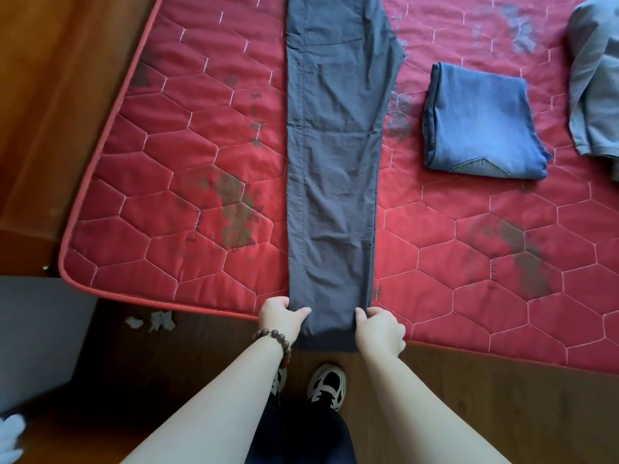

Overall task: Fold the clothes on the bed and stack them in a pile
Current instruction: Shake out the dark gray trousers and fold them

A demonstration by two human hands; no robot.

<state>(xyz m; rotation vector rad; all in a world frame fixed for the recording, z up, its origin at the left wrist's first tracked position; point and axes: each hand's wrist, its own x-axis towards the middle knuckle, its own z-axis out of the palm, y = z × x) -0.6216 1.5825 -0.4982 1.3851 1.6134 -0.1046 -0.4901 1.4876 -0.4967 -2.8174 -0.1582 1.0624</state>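
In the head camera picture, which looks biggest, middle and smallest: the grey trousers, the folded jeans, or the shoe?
1. Grey trousers, a long strip across the red mattress.
2. Folded jeans.
3. Shoe, smallest, even though it is nearer the camera.

Jeans [482, 122] right of trousers [335, 155], on mattress [187, 169]

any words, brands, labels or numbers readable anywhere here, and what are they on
None can be read.
Folded jeans: a small stitched patch near the front edge, no legible text.
Grey trousers: plain, no label showing.
Red mattress: dark smudges and quilting only, no lettering.
Sneaker: black and white pattern, no readable brand.
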